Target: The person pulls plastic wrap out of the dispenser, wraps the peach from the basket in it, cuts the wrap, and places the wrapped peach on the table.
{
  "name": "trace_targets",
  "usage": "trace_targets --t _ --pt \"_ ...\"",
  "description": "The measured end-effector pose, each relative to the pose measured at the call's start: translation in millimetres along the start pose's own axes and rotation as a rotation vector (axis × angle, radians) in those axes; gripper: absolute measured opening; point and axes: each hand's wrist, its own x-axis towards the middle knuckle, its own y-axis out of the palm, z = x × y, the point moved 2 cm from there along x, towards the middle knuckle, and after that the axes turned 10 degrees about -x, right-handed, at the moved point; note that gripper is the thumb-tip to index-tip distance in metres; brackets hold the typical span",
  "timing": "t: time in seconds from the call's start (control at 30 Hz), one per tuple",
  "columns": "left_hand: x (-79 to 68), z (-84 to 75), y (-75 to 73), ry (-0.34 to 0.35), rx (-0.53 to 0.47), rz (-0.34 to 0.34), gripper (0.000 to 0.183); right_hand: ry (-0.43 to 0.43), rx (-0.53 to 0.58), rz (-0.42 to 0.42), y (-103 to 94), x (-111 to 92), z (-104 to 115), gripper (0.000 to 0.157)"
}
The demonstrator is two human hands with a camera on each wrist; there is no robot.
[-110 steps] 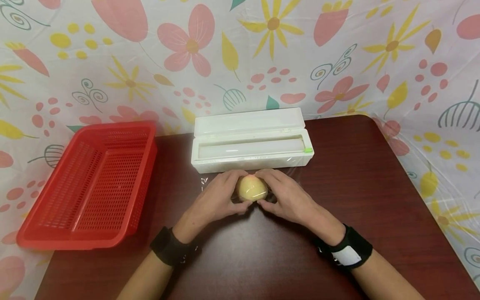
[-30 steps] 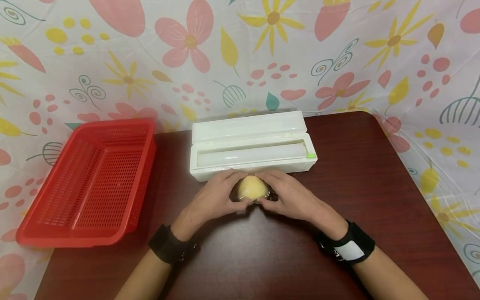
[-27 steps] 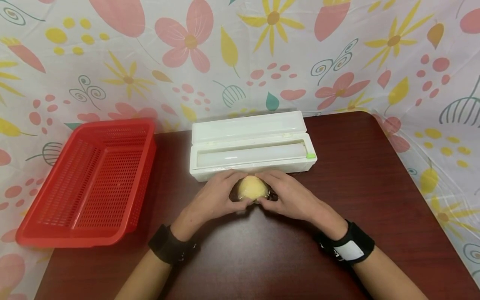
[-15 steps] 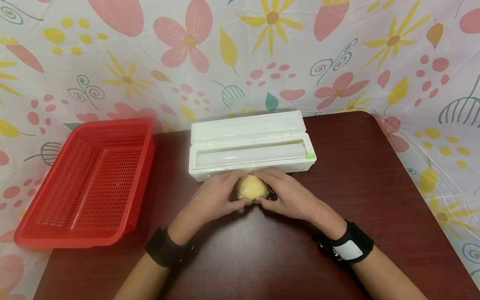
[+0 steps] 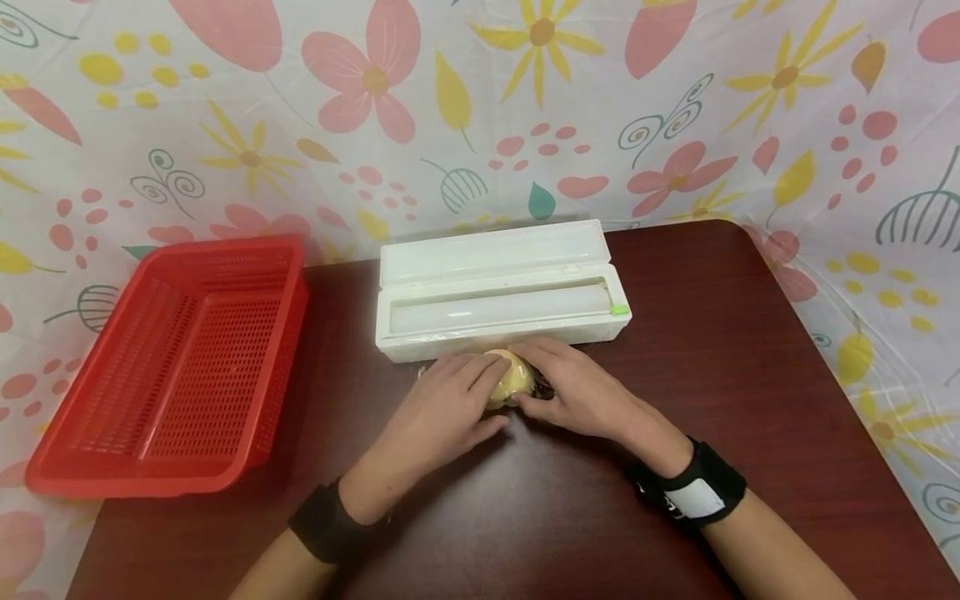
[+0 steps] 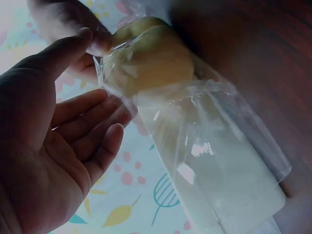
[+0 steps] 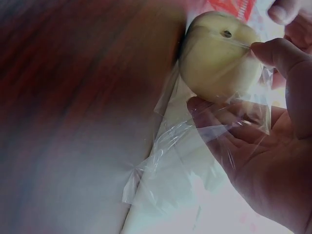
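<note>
head view: fruit (image 5: pixel 519 378) sits between both hands, box (image 5: pixel 426 345) at its 12 o'clock. right hand (image 5: pixel 581 390) grips it from 3 o'clock; left hand (image 5: pixel 447 408) is at 9, relaxed, not gripping.

left wrist: clear film (image 6: pixel 202 146) trails off toward 4 o'clock.

right wrist: film's bunched around the fruit at 1 o'clock, so i'd guess mid-wrap; next move probably calls for tucking loose film.

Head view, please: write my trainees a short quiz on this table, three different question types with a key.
1. True or false: the white box has its lid closed.

2. Fill in: seen from the person's side, the red basket stands to the ____ of the white box.

3. What lies over the yellow fruit?
A) Foil
B) Clear film
C) A paper towel

Key
1. False; the lid stands open.
2. left
3. B
</note>
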Motion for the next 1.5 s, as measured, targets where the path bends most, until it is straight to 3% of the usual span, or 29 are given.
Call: trace_targets --t 0.4,0.8,0.93,1.07,1.23,1.5 --pt "-1.1 6.7 10.6 -0.076 -0.035 0.035 0.079 0.017 0.034 0.016 0.8 0 0 0.059" --pt "-2.3 18.4 16.1 -0.125 -0.186 -0.014 0.076 -0.007 -0.024 0.013 -6.7 -1 2 0.061" --pt "-2.7 20.4 17.0 -0.131 -0.196 -0.014 0.076 -0.042 -0.093 -0.057 -21.5 -3 7 0.061" --pt "-2.9 22.2 16.2 -0.136 -0.202 -0.010 0.075 -0.111 -0.125 -0.146 -28.1 -5 18 0.051" --pt "-3.2 23.8 15.8 -0.157 -0.204 0.005 0.076 -0.197 -0.160 -0.144 -17.9 -5 31 0.047" --pt "-3.7 24.5 16.0 -0.192 -0.216 0.014 0.076 -0.155 -0.225 -0.143 -6.3 -6 30 0.056"
